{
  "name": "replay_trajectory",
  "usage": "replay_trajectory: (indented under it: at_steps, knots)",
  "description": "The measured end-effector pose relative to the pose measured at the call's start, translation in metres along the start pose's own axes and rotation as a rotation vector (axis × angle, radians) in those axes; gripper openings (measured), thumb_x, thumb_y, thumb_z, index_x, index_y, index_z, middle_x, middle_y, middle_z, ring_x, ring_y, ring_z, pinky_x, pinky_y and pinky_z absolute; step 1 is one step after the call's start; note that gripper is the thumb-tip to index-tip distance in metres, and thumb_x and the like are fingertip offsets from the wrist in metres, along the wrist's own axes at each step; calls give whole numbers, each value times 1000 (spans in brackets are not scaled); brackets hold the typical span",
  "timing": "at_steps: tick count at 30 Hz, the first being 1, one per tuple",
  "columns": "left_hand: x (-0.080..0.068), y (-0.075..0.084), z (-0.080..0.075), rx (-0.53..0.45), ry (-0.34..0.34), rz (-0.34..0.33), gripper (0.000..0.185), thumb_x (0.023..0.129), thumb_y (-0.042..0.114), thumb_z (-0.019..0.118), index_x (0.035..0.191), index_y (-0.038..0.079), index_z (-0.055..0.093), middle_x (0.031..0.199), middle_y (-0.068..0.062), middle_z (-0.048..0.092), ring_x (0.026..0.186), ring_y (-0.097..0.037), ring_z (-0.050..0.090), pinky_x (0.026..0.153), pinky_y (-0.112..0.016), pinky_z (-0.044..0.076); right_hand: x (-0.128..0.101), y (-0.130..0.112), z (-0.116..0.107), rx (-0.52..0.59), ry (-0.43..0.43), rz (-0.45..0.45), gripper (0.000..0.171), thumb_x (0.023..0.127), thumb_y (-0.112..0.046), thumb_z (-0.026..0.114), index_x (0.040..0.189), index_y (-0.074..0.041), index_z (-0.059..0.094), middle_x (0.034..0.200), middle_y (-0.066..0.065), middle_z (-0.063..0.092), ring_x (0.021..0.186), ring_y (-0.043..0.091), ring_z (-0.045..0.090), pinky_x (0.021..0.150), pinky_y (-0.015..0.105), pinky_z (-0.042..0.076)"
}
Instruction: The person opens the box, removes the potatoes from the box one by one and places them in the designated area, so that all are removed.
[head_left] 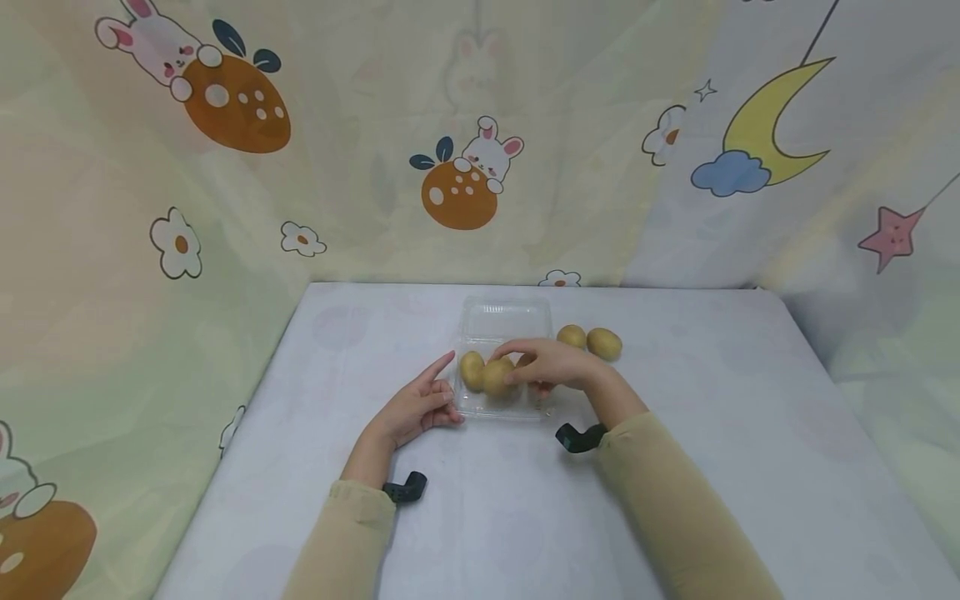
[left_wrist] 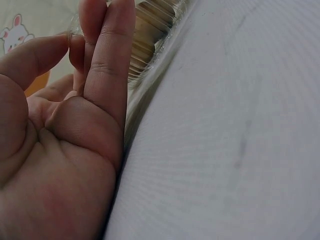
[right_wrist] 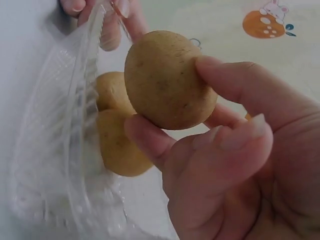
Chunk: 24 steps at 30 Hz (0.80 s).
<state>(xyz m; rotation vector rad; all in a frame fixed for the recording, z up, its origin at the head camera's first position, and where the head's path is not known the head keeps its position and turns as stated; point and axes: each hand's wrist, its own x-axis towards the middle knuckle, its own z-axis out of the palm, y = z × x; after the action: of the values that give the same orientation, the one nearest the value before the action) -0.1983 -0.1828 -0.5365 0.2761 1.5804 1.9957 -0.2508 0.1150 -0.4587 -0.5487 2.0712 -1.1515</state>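
Head view: person at a white table (head_left: 750,467), both hands at a clear plastic clamshell box (head_left: 501,321), lid lying open toward the back.
R hand (head_left: 551,363): pinches one potato (right_wrist: 167,80) btwn thumb and fingertips, held just over the box tray; grip looks firm, thumb under, fingers on top.
L hand (head_left: 420,404): fingers straight and together, pressed vs the box's left wall (left_wrist: 150,30); steadies it, holds nothing.
Box contents: one potato (head_left: 472,369) at the tray's left end; wrist view shows two (right_wrist: 117,140) stacked close behind the ribbed wall.
Loose potatoes: two more (head_left: 592,341) on the table just right of the lid, touching or nearly so.
Doing it well (judgement): lower the held potato into the free space beside those inside, not on top; let go only once it rests. Thin plastic likely flexes and slides, so keep L hand braced. Watch the near rim: potato could clip it and tip the tray.
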Motion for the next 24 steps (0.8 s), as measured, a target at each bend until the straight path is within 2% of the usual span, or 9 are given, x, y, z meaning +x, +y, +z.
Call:
replay_trajectory:
  at_steps: [4,9,16,24]
  knots:
    - [0,0,0,-4,-9,5,75,100,7,54,158,35,16,90,-2,54,84,-21,71,87,-41,60,-6,3,-4,33,8,-22,41,90,-34,72,129,-35,58,105,25,64,55,18,50,52,28,48]
    - [0,0,-1,-10,-31,24,75,101,4,51,159,33,13,90,-1,54,83,-20,72,86,-39,60,-13,8,-8,56,42,-19,42,90,-36,71,129,-35,57,108,25,65,56,18,51,53,28,49]
    - [-1,0,1,-15,-42,43,73,102,2,48,160,30,12,89,-1,54,83,-18,71,86,-39,60,-22,15,-13,76,100,-5,46,88,-42,73,130,-36,57,107,28,62,58,18,50,53,29,49]
    - [-2,0,1,-17,-41,42,73,102,3,49,159,31,13,89,-1,55,83,-18,71,86,-38,60,-31,24,-19,82,135,-5,49,88,-39,73,135,-33,57,103,27,61,58,18,49,53,31,50]
